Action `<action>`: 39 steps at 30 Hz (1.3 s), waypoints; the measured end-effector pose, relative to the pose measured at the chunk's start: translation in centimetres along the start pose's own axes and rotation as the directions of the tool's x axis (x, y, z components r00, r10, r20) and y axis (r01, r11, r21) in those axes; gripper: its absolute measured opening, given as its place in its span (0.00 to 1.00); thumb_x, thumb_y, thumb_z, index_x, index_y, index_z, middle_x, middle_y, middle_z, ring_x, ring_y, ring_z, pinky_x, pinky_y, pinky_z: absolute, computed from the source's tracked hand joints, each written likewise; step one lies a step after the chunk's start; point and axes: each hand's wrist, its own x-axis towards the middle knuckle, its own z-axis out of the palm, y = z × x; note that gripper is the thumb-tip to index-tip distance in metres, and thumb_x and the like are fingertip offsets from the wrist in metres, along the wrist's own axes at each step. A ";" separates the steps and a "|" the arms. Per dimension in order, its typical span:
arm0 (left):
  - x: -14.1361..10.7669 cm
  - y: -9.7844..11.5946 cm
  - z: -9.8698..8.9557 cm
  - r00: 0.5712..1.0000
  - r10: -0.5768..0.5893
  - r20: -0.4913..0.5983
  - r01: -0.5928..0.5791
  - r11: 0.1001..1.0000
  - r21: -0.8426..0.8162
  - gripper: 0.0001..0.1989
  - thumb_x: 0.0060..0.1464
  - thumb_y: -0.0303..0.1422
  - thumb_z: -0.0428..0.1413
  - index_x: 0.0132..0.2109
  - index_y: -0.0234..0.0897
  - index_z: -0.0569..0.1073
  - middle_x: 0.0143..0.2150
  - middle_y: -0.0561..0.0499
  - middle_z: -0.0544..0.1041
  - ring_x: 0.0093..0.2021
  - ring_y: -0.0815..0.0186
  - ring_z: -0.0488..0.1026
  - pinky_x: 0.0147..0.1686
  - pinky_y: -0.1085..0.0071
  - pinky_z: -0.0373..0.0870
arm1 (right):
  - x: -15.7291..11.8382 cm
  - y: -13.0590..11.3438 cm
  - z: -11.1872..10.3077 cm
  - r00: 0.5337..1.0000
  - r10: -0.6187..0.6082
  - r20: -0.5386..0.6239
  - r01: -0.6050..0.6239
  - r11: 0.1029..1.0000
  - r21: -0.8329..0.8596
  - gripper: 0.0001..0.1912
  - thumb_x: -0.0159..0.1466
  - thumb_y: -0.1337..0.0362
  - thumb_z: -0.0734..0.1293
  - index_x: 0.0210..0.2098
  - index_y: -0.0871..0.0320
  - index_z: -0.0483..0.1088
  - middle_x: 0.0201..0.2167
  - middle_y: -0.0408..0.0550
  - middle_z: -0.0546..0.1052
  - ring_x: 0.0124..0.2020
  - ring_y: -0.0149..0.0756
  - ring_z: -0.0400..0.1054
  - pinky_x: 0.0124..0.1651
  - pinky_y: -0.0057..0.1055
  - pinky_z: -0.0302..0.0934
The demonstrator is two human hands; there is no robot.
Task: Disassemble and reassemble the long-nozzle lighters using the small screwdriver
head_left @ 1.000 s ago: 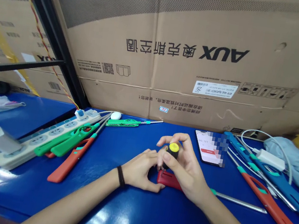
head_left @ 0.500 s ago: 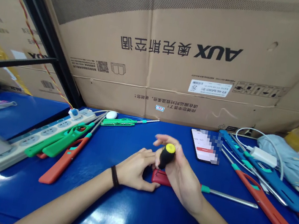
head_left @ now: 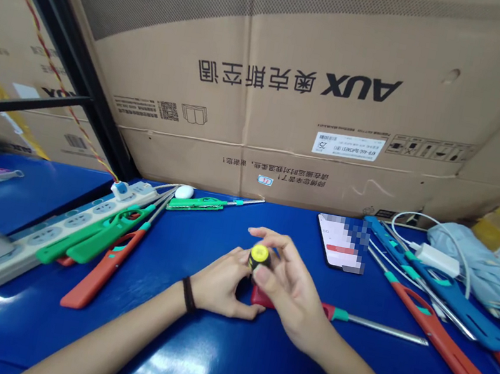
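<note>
In the middle of the table, a red long-nosed lighter (head_left: 261, 297) lies crosswise with its metal tube to the right. My left hand (head_left: 221, 282) grips the handle end, its thumb along the near side and fingers behind. Between the fingers and thumb of my right hand (head_left: 295, 301) is a screwdriver (head_left: 259, 257) with a black and yellow handle. It stands roughly upright over the lighter handle. Its tip is hidden by my hands, so contact cannot be seen. My right hand also covers the lighter's middle.
Green lighters (head_left: 98, 238), an orange lighter (head_left: 105, 268) and a white power strip (head_left: 74, 220) lie left. Another green lighter (head_left: 196, 203) is at the back. On the right are a phone (head_left: 333, 247), a blue lighter (head_left: 461, 305) and an orange-red lighter (head_left: 445, 344). A large carton (head_left: 276, 37) stands behind.
The screwdriver's handle has shifted left and now points more towards me. My right thumb has come round onto the handle. My left hand keeps its grip on the lighter.
</note>
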 end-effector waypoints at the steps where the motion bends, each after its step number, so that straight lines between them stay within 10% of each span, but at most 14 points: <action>1: 0.0 0.1 0.0 1.000 -0.011 0.007 0.011 1.000 -0.003 0.15 0.42 0.35 0.61 0.39 0.37 0.69 0.43 0.47 0.73 0.45 0.56 0.69 0.45 0.62 0.66 | -0.1 0.0 0.1 1.000 -0.006 -0.001 0.006 1.000 0.030 0.13 0.61 0.58 0.67 0.40 0.49 0.59 0.51 0.44 0.63 0.47 0.34 0.63 0.50 0.34 0.59; 8: -0.1 -0.2 0.1 1.000 -0.006 0.014 0.006 1.000 -0.009 0.13 0.43 0.36 0.61 0.35 0.37 0.68 0.40 0.48 0.74 0.43 0.56 0.70 0.46 0.61 0.66 | -0.2 -0.2 -0.2 0.999 0.024 0.032 -0.024 1.000 -0.009 0.18 0.68 0.50 0.53 0.46 0.52 0.66 0.47 0.49 0.63 0.51 0.39 0.59 0.54 0.39 0.55; 14: -0.1 -0.2 0.2 1.000 -0.003 0.009 0.003 0.999 0.033 0.15 0.41 0.34 0.61 0.37 0.38 0.67 0.41 0.49 0.73 0.42 0.58 0.70 0.45 0.62 0.66 | -0.3 -0.5 -0.4 0.999 0.022 0.024 -0.024 0.995 0.101 0.17 0.56 0.59 0.71 0.38 0.50 0.59 0.45 0.44 0.64 0.39 0.32 0.63 0.45 0.34 0.60; 20: -0.1 -0.2 0.1 1.000 -0.001 -0.008 0.002 1.000 0.025 0.15 0.42 0.37 0.61 0.38 0.37 0.69 0.40 0.48 0.73 0.43 0.57 0.70 0.47 0.61 0.65 | 0.1 -0.5 -0.8 0.999 0.033 0.023 -0.033 0.999 0.011 0.19 0.68 0.50 0.52 0.44 0.53 0.67 0.47 0.49 0.62 0.52 0.39 0.57 0.57 0.39 0.50; 26: 0.0 0.0 0.1 1.000 -0.024 -0.001 0.023 1.000 -0.011 0.15 0.42 0.34 0.61 0.39 0.38 0.68 0.41 0.49 0.73 0.42 0.57 0.70 0.46 0.61 0.67 | 0.1 -0.4 -0.5 1.000 0.006 0.008 -0.006 0.997 0.076 0.13 0.59 0.58 0.69 0.39 0.49 0.61 0.43 0.44 0.64 0.41 0.33 0.63 0.46 0.34 0.59; 31: -0.1 -0.3 0.3 1.000 -0.001 -0.012 0.001 1.000 -0.011 0.14 0.42 0.35 0.61 0.37 0.37 0.68 0.41 0.49 0.73 0.43 0.58 0.70 0.46 0.62 0.66 | 0.0 -0.3 -0.5 0.999 0.029 0.026 -0.029 0.999 -0.026 0.20 0.68 0.48 0.51 0.44 0.52 0.67 0.41 0.49 0.65 0.46 0.39 0.61 0.54 0.41 0.55; 39: 0.0 0.1 -0.1 1.000 -0.020 -0.006 0.019 0.999 -0.029 0.16 0.42 0.34 0.60 0.39 0.38 0.67 0.39 0.49 0.73 0.41 0.58 0.71 0.43 0.63 0.67 | -0.1 0.1 0.0 0.999 0.019 -0.035 -0.014 0.992 0.124 0.15 0.59 0.57 0.69 0.40 0.48 0.58 0.41 0.41 0.64 0.36 0.30 0.63 0.42 0.30 0.60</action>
